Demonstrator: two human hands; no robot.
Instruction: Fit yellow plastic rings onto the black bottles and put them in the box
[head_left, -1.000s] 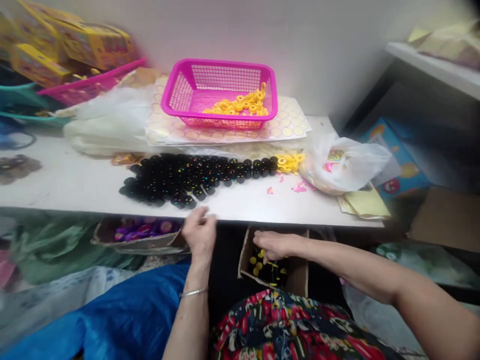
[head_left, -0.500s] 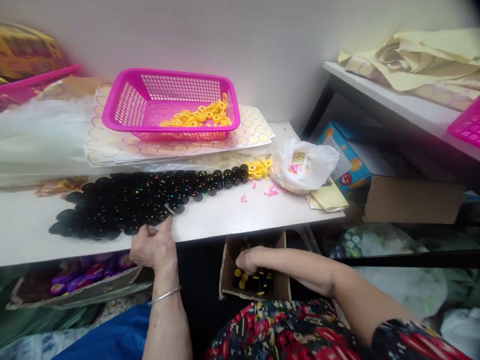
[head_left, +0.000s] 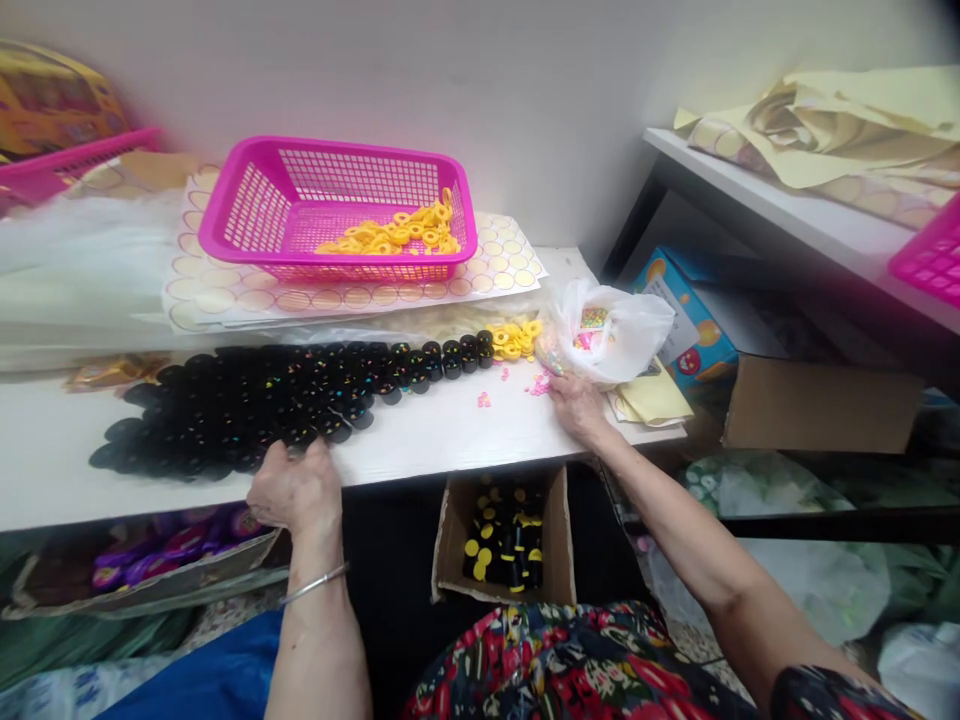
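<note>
Many small black round pots, sprinkled with coloured specks, stand packed together on the white table. At their front edge is my left hand, its fingers curled against the nearest pots; what they grip is hidden. My right hand rests at the tabletop by small pink bits, fingers drawn together beside a white plastic bag of colourful bits. Whatever lies in those fingers is too small to name. Yellow rings lie between the pots and the bag.
A pink basket with yellow rings sits on printed sheets behind. Below the table edge, a cardboard box holds black pieces with yellow ends. Another box contains purple items. A shelf and a blue box stand right.
My right hand has left the cardboard box below and come up to the table beside the white bag. My left hand stays at the front edge of the black pots.
</note>
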